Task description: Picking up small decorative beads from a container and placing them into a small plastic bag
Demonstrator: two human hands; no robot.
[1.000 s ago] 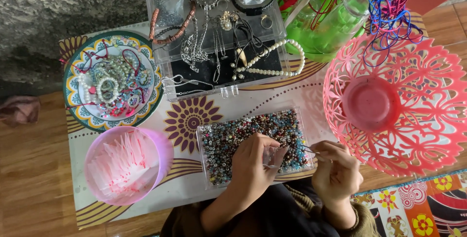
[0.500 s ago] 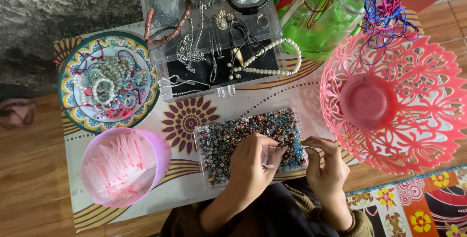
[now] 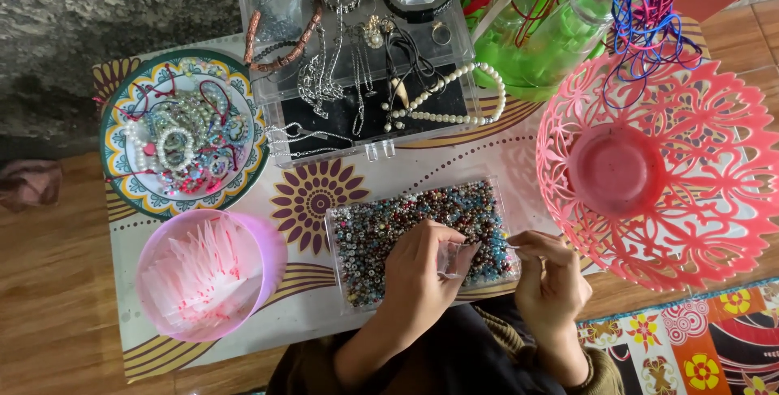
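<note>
Over the clear tray of mixed beads near the table's front edge, the left hand hovered with fingertips pinched on something too small to tell. Just beside it, the right hand had its fingers closed on a thin needle pointing at the beads.

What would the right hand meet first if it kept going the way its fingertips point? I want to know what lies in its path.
The right hand points left, toward the left hand over the clear tray of mixed beads. It would likely meet the left hand's fingertips first, though depth is unclear.
</note>
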